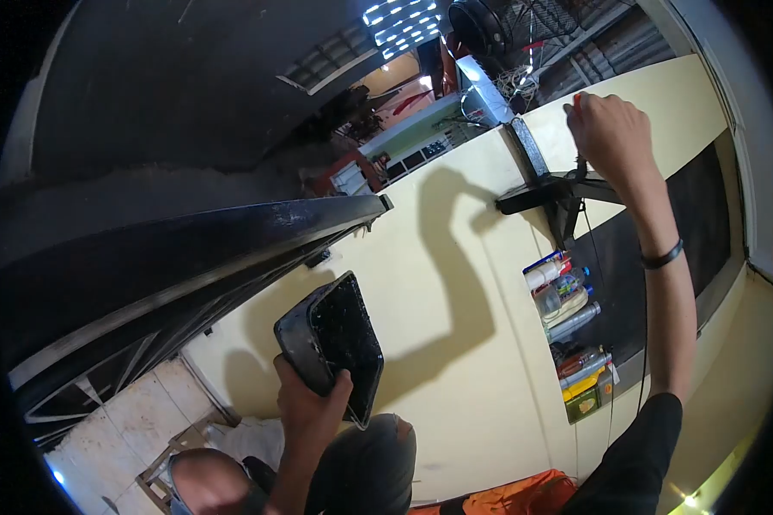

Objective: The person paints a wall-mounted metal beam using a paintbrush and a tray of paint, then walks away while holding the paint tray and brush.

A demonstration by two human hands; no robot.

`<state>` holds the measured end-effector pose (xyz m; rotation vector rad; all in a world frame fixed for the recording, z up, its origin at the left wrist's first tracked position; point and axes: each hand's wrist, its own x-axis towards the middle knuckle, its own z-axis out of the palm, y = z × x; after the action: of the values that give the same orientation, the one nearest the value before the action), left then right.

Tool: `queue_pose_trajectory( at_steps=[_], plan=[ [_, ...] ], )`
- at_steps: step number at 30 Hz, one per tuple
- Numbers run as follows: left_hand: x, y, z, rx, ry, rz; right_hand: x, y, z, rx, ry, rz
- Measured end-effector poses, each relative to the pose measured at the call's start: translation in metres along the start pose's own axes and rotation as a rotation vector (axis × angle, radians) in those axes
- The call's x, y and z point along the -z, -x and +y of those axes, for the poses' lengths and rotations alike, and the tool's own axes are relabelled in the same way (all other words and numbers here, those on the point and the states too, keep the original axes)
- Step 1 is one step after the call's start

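Observation:
My left hand (307,405) grips a black rectangular tub (296,339) by its wall, thumb over the rim. The tub is tilted, and its inside is coated with glossy black, like wet paint. My right hand (614,142) is raised at the upper right, closed round what looks like a paintbrush (578,101). Only a bit of its red-orange end shows; the fingers hide most of it. A dark part sticks out below the hand, close to a black metal bracket (541,196) on the cream wall (438,343). Whether it touches the bracket I cannot tell.
A black metal railing (232,232) runs along the left. Several bottles and containers (563,296) sit in a dark wall recess at the right. Orange cloth (524,496) lies at the bottom. A fan (479,26) is at the top, and thin cords hang near my right arm.

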<state>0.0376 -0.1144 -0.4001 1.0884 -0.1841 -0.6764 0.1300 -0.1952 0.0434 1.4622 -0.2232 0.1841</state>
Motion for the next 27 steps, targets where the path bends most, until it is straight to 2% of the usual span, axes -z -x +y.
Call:
queue_pose_trajectory(
  at_steps=[1, 2, 6, 7, 8, 10, 11, 12, 14, 15, 18, 22, 25, 27],
  plan=[
    [0.0, -0.001, 0.0, -0.053, 0.016, 0.005, 0.003, 0.002, 0.006, 0.042, 0.023, 0.077],
    [0.001, -0.001, 0.001, -0.106, 0.032, 0.009, 0.014, 0.002, 0.01, 0.022, 0.077, 0.013],
    [-0.001, 0.0, 0.004, -0.11, 0.029, 0.019, 0.063, 0.011, 0.023, 0.07, 0.115, 0.101],
    [0.0, -0.001, 0.003, -0.071, 0.065, 0.0, 0.07, 0.009, 0.03, 0.022, 0.151, 0.017],
    [-0.001, -0.001, 0.003, -0.031, 0.099, -0.018, 0.083, 0.013, 0.034, 0.1, 0.105, 0.116],
    [-0.002, 0.0, 0.001, -0.041, 0.101, -0.021, 0.099, 0.013, 0.025, -0.113, 0.073, 0.132],
    [-0.003, 0.001, 0.001, -0.055, 0.103, -0.022, 0.107, 0.009, 0.025, -0.079, 0.077, 0.089],
    [-0.003, 0.002, 0.001, -0.055, 0.101, -0.024, 0.099, 0.008, 0.026, -0.082, 0.077, 0.088],
    [-0.003, 0.003, 0.002, -0.071, 0.121, -0.022, 0.069, 0.007, 0.022, -0.018, -0.117, 0.113],
    [-0.003, 0.003, 0.001, -0.073, 0.119, -0.022, 0.058, 0.008, 0.017, 0.078, -0.039, 0.122],
    [-0.003, 0.004, 0.002, -0.05, 0.097, 0.003, 0.043, 0.018, 0.005, 0.027, -0.077, 0.027],
    [-0.004, 0.002, -0.002, -0.037, 0.1, -0.002, 0.066, 0.028, 0.016, 0.046, -0.054, 0.053],
    [-0.008, 0.001, -0.005, -0.034, 0.106, -0.014, 0.098, 0.036, 0.011, -0.055, -0.075, 0.102],
    [-0.008, 0.001, -0.002, -0.013, 0.104, -0.019, 0.093, 0.035, 0.011, 0.014, -0.052, 0.161]
  ],
)
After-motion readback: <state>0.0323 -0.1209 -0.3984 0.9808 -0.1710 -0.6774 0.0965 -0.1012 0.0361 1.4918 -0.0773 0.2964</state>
